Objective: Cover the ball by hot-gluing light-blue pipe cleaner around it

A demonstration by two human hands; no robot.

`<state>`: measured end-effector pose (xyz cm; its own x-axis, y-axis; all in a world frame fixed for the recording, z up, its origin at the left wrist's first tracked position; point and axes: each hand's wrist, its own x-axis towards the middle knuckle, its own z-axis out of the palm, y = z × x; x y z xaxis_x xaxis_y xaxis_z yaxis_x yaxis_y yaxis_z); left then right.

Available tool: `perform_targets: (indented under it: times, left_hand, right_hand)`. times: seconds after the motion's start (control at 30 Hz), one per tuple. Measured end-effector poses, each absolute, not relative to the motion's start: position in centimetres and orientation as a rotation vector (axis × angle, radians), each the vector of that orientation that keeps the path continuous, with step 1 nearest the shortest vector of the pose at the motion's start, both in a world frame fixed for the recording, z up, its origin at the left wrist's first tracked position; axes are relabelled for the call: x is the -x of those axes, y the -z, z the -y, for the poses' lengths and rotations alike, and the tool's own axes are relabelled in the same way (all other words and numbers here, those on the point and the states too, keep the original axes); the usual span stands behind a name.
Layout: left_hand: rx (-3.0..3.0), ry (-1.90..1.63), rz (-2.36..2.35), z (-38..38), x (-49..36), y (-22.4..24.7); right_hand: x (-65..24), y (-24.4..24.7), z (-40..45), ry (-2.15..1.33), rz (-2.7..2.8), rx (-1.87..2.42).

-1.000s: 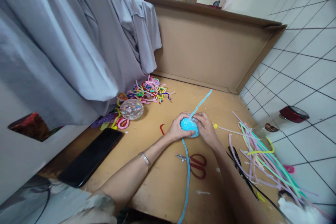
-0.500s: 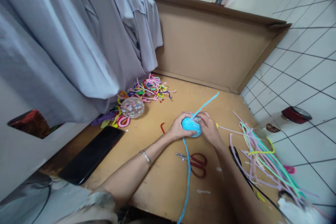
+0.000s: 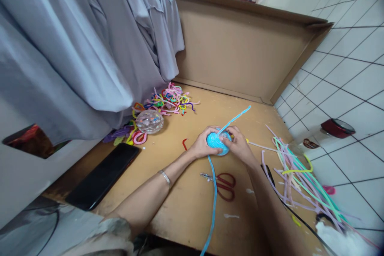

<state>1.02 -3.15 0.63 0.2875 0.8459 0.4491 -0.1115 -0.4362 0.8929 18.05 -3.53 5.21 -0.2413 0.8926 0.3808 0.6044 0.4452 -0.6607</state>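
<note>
Between my hands, above the middle of the table, is a round ball wrapped in blue pipe cleaner (image 3: 216, 142). My left hand (image 3: 203, 144) curls around its left side, thumb low on the front. My right hand (image 3: 240, 143) grips the right side, with the thumb pressed on the wrapped face. One blue strand (image 3: 235, 119) sticks up and away from the top of the ball. Another blue strand (image 3: 215, 196) hangs from underneath and runs toward the table's front edge, crossing red-handled scissors (image 3: 225, 186).
Left stand a clear glass bowl (image 3: 150, 121), a heap of coloured pipe cleaners (image 3: 172, 98) and a black phone (image 3: 103, 176). Long pipe cleaners (image 3: 295, 176) and a red-lidded jar (image 3: 337, 128) lie right. A cardboard panel (image 3: 231, 48) closes the back; grey cloth (image 3: 120, 48) hangs left.
My right thumb has moved onto the front of the blue ball, where the fingers were bunched at its upper right. The left hand keeps its hold. The view has shifted slightly.
</note>
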Motion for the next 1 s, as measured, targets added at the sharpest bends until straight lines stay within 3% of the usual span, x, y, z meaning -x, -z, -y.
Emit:
perform_targets:
  times: [0.27,0.53,1.0]
  left_hand:
    - [-1.672,-1.296,-0.715,3.2,-1.1,-0.8]
    - [-1.672,-1.274,-0.707,3.2,-1.0,-0.7]
    - [-1.629,-1.270,-0.717,3.2,-1.0,-0.7]
  right_hand:
    - [-17.6,-4.6,3.4,-0.483,1.879,1.346]
    - [-18.6,-5.6,3.4,-0.898,1.770,1.208]
    - [-18.2,-5.1,3.3,-0.748,1.768,1.255]
